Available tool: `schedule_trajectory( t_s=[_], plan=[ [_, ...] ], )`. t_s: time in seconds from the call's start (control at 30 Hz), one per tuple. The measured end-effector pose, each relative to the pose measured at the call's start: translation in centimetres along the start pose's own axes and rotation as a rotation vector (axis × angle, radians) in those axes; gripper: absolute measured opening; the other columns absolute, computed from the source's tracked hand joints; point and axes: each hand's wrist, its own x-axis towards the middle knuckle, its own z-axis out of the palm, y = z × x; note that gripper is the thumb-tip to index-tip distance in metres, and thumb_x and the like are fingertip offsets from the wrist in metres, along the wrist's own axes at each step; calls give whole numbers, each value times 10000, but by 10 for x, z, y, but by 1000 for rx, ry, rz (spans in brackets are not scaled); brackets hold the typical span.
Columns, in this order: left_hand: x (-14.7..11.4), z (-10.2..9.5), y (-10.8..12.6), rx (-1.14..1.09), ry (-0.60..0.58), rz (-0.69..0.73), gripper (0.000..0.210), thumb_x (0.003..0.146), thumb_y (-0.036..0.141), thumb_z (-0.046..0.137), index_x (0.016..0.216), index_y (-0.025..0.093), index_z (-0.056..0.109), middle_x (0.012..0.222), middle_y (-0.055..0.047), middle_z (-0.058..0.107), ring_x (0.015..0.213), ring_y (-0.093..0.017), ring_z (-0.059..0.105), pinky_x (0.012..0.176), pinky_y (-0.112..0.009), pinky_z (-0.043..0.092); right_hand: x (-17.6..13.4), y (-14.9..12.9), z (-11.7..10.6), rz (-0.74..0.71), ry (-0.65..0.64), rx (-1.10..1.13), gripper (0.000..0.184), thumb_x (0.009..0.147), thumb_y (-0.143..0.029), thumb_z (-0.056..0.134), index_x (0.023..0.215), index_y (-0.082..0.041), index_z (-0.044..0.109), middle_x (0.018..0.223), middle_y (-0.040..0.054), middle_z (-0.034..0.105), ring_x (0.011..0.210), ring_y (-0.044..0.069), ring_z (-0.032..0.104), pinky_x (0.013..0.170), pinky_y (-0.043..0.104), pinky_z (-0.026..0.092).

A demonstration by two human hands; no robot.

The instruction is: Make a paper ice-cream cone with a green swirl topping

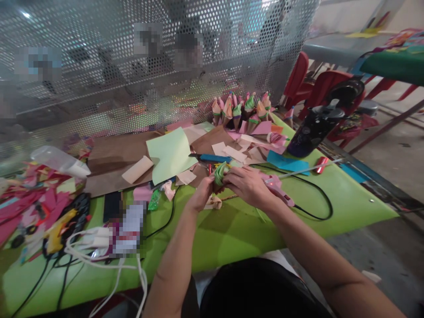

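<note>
Between my two hands is a paper ice cream cone with a green swirled top, held a little above the green table. My left hand closes around its lower left side. From the right, the fingers of my right hand press on the swirl, and they hide part of it. Just past my right wrist lies a pink glue gun with a black cord. Behind the hands rests a blue cutter knife. A curled scrap of tan paper lies below the cone.
Several finished paper cones stand at the back. A dark tumbler is at the right. Green paper and brown paper spread behind. At left are a yellow glue gun, white cables, a plastic bottle and pink scraps. A perforated metal screen borders the table.
</note>
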Motion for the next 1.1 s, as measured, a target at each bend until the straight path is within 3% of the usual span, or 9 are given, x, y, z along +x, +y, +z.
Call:
schedule_trajectory(
  t_s=[0.1, 0.3, 0.63, 1.1],
  plan=[
    [-1, 0, 2, 10, 22, -3, 303, 919, 303, 464, 1017, 151, 707, 864, -82, 648, 705, -170, 500, 643, -303, 379, 1, -1, -1, 25, 92, 170, 112, 964, -217, 616, 960, -231, 728, 967, 76, 713, 865, 214, 667, 743, 326, 512],
    [-1, 2, 7, 20, 40, -12, 348, 910, 332, 459, 1060, 126, 696, 855, -68, 650, 674, -152, 483, 620, -288, 371, 4, 0, -5, 101, 117, 412, 129, 917, -269, 717, 1036, -221, 730, 961, 73, 713, 796, 188, 669, 693, 304, 563],
    [1, -3, 2, 15, -3, 63, 424, 872, 405, 490, 1106, 130, 713, 880, -80, 677, 692, -163, 492, 624, -290, 370, 5, 0, -8, 196, 262, 462, 123, 972, -275, 637, 894, -210, 705, 814, 29, 683, 679, 138, 618, 615, 253, 503],
    [-3, 2, 5, 53, 28, 90, 362, 858, 362, 569, 1079, 107, 702, 923, -84, 667, 710, -154, 496, 651, -299, 395, 5, -1, 1, 300, 205, 433, 133, 869, -231, 701, 768, -201, 621, 783, 14, 632, 619, 128, 531, 574, 237, 415]
  ],
)
